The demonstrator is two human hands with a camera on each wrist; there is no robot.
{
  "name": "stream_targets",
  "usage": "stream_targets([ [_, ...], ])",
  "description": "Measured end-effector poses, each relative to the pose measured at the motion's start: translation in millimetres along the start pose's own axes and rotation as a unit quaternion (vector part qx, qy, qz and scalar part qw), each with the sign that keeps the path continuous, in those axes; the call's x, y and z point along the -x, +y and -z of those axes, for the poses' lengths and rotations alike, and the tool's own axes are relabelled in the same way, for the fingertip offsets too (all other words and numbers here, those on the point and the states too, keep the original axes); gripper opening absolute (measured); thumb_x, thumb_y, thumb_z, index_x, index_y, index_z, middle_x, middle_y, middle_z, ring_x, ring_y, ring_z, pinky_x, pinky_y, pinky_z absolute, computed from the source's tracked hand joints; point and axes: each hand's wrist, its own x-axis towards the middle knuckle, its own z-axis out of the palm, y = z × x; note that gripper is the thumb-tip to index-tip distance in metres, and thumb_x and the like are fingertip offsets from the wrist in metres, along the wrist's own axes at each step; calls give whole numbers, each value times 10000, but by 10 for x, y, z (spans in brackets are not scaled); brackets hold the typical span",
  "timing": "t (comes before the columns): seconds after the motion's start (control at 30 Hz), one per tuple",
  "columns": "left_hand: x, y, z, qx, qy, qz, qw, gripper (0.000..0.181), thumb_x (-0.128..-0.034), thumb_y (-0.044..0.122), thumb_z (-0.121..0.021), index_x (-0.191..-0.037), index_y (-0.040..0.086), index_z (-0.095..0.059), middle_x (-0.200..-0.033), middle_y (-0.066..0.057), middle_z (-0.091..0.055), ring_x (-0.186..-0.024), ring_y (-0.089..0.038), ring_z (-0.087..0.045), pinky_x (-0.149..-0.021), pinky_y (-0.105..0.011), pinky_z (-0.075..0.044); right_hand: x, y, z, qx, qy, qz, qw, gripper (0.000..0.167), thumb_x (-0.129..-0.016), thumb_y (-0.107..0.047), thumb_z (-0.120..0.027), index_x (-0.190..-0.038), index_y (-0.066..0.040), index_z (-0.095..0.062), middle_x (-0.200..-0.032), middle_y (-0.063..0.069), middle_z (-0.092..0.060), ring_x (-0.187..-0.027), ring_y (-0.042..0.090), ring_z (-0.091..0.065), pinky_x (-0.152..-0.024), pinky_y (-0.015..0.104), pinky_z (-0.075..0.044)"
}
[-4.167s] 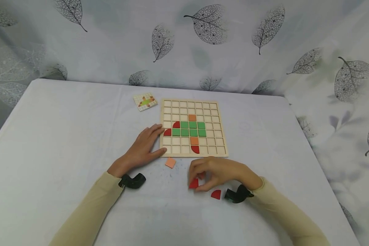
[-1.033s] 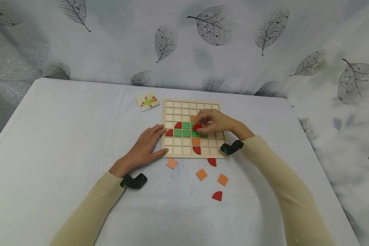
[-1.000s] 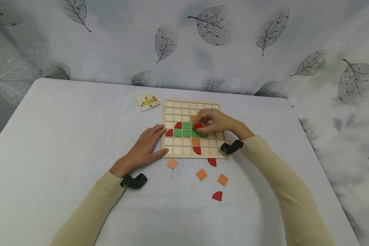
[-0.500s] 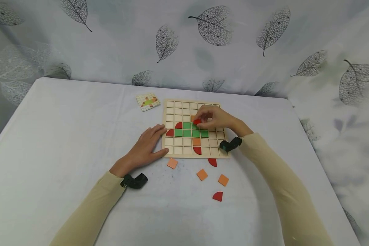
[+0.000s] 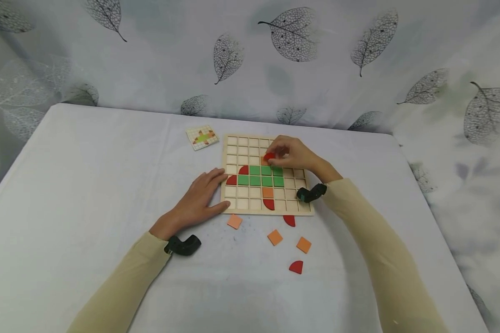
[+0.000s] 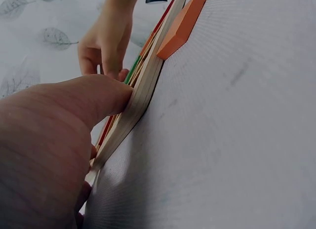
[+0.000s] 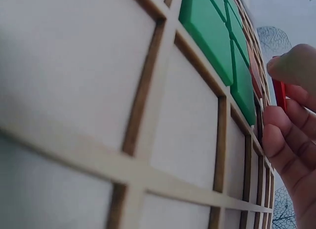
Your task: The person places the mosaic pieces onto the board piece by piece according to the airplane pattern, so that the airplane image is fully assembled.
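Left hand, thumb spread from fingers, rests on left edge of pale wooden grid board, likely so it can't slide. Right hand pinches red round-edged piece over far part.

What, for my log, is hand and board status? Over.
Right hand pinches red piece above grid board. Left hand touches board's left edge. Nothing visibly in the way.

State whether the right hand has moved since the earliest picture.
Yes: from in front of the board, the right hand has moved forward over its far half.
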Motion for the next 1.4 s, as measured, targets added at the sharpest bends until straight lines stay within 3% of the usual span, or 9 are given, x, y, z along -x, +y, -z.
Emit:
stream_targets([
  [0.27, 0, 12, -1, -31, 19, 3, 10000, 705, -920, 295, -663, -1471, -18, -354, -1547, -165, -291, -1446, -306, -252, -1214, -452, -107, -43, -65, -13, 317, 359, -167, 9987, 191, -837, -20, -738, -1013, 42, -700, -953, 165, -619, -756, 229, -569, -691, 285, -506],
  [0.47, -6, 20, -9, 2, 15, 10, 10000, 708, -919, 301, -666, -1471, -14, -355, -1547, -164, -291, -1447, -305, -251, -1215, -448, -103, -66, -4, -5, 345, 287, -450, 9980, 206, -854, -60, -740, -1041, 20, -707, -946, 145, -604, -777, 219, -541, -678, 216, -453],
  [0.97, -12, 46, -3, 24, -15, 15, 10000, 709, -915, 295, -666, -1470, -21, -355, -1542, -168, -295, -1443, -307, -256, -1215, -454, -102, -70, 59, 11, 71, 103, -579, 9982, 232, -900, -75, -698, -1122, -10, -720, -1165, 161, -617, -838, 236, -515, -720, 298, -435],
  [1.23, -13, 36, -1, -23, 27, -48, 10000, 703, -917, 290, -665, -1467, -23, -358, -1540, -167, -297, -1441, -310, -260, -1214, -455, -107, -45, -45, -6, -169, 176, -712, 9972, 195, -917, 5, -645, -1085, 86, -705, -1211, 241, -608, -1091, 350, -555, -796, 300, -430],
  [1.4, -10, 31, 2, -11, 28, -53, 10000, 703, -916, 286, -665, -1467, -24, -357, -1542, -166, -293, -1440, -312, -259, -1214, -456, -104, -49, -16, -22, -208, 210, -688, 9972, 192, -930, -2, -630, -1085, 83, -705, -1211, 236, -606, -1123, 350, -550, -834, 301, -427],
])
